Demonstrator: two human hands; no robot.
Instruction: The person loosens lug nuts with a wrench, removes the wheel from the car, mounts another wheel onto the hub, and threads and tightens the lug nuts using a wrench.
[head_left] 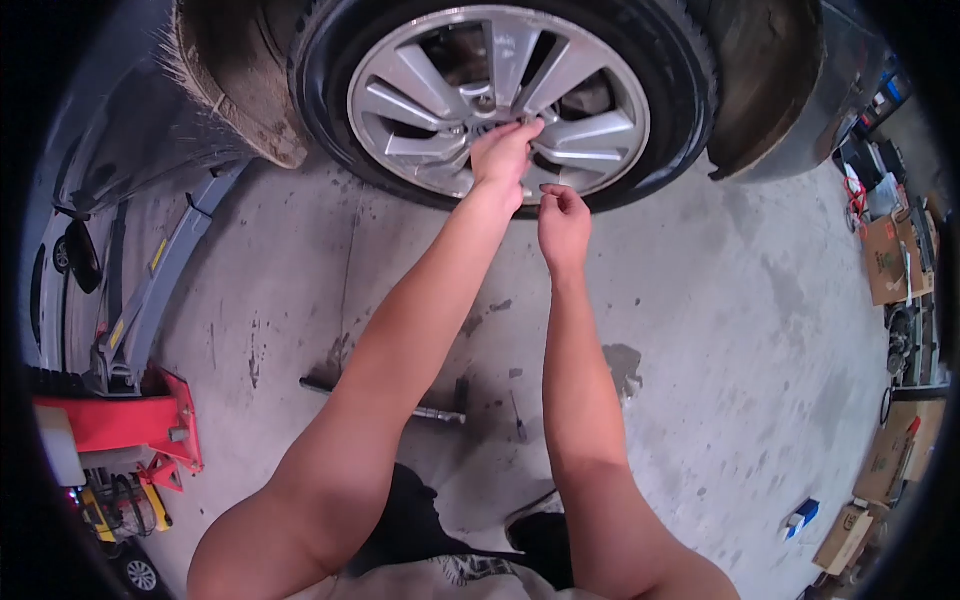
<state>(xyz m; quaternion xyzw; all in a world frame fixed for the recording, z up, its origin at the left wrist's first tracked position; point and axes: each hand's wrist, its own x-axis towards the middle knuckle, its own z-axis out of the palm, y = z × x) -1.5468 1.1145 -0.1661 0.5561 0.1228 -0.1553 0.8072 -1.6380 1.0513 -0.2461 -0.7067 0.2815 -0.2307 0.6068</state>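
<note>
A car wheel with a silver alloy rim [590, 135] and black tyre [675, 130] fills the top centre. My left hand [503, 160] is at the wheel's hub, its fingers closed near a lug hole right of the centre cap; what they hold, if anything, is hidden. Just below and to the right, my right hand [564, 218] is closed, fingers curled in front of the rim's lower edge. Anything inside it is too small to tell.
On the floor below lie a long dark-handled wrench [438, 414] and a thin screwdriver-like tool [518, 415]. A red jack [120, 423] and a grey lift arm [165, 275] stand at left. Cardboard boxes [888, 262] line the right; a blue box [802, 518] lies lower right.
</note>
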